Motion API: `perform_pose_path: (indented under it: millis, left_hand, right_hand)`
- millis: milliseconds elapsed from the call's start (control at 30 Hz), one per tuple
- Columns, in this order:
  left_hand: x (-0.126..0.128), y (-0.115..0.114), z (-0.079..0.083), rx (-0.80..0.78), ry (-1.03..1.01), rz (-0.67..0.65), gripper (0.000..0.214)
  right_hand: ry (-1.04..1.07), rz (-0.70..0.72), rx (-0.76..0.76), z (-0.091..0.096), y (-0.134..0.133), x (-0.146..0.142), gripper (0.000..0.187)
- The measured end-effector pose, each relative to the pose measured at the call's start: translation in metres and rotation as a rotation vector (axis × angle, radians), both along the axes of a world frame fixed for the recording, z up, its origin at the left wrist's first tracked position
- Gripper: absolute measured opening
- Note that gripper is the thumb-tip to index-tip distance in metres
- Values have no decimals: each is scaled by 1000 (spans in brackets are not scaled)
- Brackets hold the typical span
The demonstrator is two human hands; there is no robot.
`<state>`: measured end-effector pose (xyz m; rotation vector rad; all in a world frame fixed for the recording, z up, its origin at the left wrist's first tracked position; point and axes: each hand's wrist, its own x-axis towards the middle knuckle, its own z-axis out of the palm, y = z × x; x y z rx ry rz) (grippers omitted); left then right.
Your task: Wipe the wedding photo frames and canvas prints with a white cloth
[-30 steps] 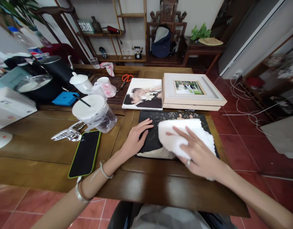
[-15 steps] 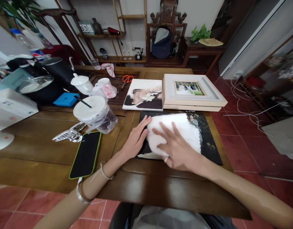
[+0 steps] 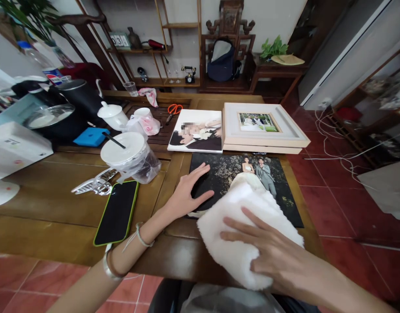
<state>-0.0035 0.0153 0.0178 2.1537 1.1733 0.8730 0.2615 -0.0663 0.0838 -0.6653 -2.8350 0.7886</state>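
A large dark photo print (image 3: 216, 174) of a couple lies flat on the wooden table in front of me. My right hand (image 3: 265, 245) holds a fluffy white cloth (image 3: 242, 200), fingers spread across its top and the thumb side bunching its near edge. The cloth covers the print's lower right part and reaches towards the table's front edge. My left hand (image 3: 187, 193) rests at the print's left edge, fingers and thumb apart, with nothing in it.
Behind the print lie a photo panel (image 3: 178, 139) and stacked pale frames (image 3: 265, 141). Orange-handled scissors (image 3: 174, 108) lie farther back. To the left are a phone (image 3: 117, 213), a lidded cup in plastic (image 3: 130, 152), a white teapot (image 3: 112, 116) and a blue object (image 3: 91, 136).
My right hand has drawn the white cloth towards me and slightly right, uncovering the couple on the print. The left hand's thumb has spread away from its fingers.
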Motion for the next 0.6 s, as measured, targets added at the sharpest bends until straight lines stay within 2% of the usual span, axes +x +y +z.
perform_pose_path:
  millis: [167, 267, 333, 433, 600]
  left_hand:
    - [2, 0, -1, 48, -35, -41, 37]
    - [3, 0, -1, 28, -29, -37, 29]
    - [4, -1, 0, 21, -20, -24, 26]
    - [4, -2, -1, 15, -32, -24, 25]
    - [3, -1, -4, 50, 1, 5, 19]
  right_hand:
    - [-82, -342, 115, 3, -5, 41, 21]
    - [-149, -566, 186, 9, 17, 49, 9]
    - [-132, -673, 202, 14, 41, 40, 9]
    - [-75, -674, 220, 20, 78, 5, 8]
    - [-104, -392, 279, 13, 113, -81, 32]
